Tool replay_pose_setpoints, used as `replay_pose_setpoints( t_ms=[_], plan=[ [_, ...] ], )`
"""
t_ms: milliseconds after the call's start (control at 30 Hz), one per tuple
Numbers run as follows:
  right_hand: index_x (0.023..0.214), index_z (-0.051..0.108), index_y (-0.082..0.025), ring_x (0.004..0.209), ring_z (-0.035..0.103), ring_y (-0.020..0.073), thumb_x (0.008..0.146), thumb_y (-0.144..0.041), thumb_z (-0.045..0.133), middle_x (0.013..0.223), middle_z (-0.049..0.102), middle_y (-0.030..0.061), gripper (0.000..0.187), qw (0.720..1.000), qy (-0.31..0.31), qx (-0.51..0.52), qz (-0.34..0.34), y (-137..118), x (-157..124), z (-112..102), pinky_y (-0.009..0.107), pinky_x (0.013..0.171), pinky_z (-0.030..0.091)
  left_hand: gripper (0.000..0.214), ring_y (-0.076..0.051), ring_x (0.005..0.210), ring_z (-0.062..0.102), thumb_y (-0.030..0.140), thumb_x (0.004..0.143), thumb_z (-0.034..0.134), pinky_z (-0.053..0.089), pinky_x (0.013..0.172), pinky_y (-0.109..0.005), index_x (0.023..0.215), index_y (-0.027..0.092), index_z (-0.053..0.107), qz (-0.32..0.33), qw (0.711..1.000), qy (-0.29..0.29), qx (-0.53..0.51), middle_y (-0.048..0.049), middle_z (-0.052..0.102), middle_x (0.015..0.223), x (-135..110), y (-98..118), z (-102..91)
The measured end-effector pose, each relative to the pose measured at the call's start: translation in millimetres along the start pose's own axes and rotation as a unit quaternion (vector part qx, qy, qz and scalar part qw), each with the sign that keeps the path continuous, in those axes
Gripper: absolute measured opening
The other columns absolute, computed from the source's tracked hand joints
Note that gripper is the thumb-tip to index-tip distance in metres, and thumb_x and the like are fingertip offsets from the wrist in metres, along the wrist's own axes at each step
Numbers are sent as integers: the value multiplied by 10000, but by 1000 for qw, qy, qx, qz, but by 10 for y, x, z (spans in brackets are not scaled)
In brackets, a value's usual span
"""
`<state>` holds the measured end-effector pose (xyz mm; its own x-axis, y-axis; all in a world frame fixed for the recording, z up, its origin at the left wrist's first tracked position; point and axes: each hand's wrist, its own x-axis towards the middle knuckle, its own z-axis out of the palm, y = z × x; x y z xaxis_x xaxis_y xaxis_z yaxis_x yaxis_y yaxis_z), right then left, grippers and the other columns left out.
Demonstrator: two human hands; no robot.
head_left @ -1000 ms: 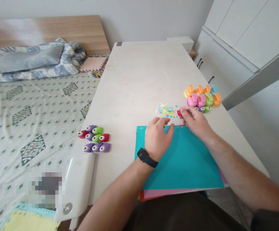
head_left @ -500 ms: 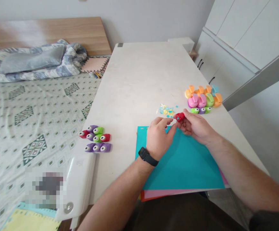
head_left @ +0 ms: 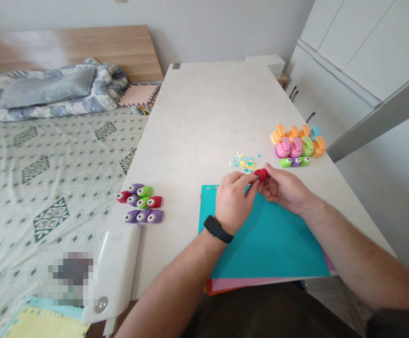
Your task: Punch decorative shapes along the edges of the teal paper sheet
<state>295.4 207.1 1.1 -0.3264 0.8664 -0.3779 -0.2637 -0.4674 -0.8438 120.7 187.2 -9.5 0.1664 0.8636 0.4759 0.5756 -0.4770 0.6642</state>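
A small red craft punch (head_left: pixel 261 174) is gripped by the fingers of my right hand (head_left: pixel 289 188), above the far edge of a teal paper sheet (head_left: pixel 271 249). My left hand (head_left: pixel 234 197), with a dark watch on its wrist, brings thumb and forefinger together at the left end of the punch. A speck of teal shows there, but what those fingertips pinch is too small to make out. Just beyond the hands lies a scatter of tiny blue and yellow paper cutouts (head_left: pixel 244 162).
Small purple, green and red punches (head_left: pixel 142 203) stand at the left of the white table (head_left: pixel 204 117). Larger orange, pink and green punches (head_left: pixel 297 143) are grouped at the right. A white device (head_left: pixel 114 267) sits at the near left edge, beside a bed (head_left: pixel 77 155).
My left thumb and forefinger have closed in on the end of the red punch. The punch has shifted slightly left and down, and its teal-showing end is now mostly covered.
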Motion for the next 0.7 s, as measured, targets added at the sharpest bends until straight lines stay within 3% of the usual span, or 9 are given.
replay_pose_setpoints(
  t_ms=[400, 700],
  plan=[
    [787, 643, -165, 468, 465, 101, 933, -614, 635, 610, 584, 1, 472, 1000, 1, -9, 4, 15, -2, 15, 205, 376, 222, 140, -181, 897, 644, 219, 992, 579, 511, 876, -325, 962, 205, 715, 25, 999, -33, 28, -56, 704, 930, 57, 1, -7],
    [860, 670, -165, 476, 461, 102, 945, -594, 618, 659, 623, 11, 440, 1000, 0, -3, 7, -2, 5, -34, 206, 379, 227, 94, -169, 870, 642, 208, 961, 613, 516, 841, -308, 895, 194, 679, -19, 1000, -14, -5, -47, 701, 901, 66, 10, 13]
  ],
)
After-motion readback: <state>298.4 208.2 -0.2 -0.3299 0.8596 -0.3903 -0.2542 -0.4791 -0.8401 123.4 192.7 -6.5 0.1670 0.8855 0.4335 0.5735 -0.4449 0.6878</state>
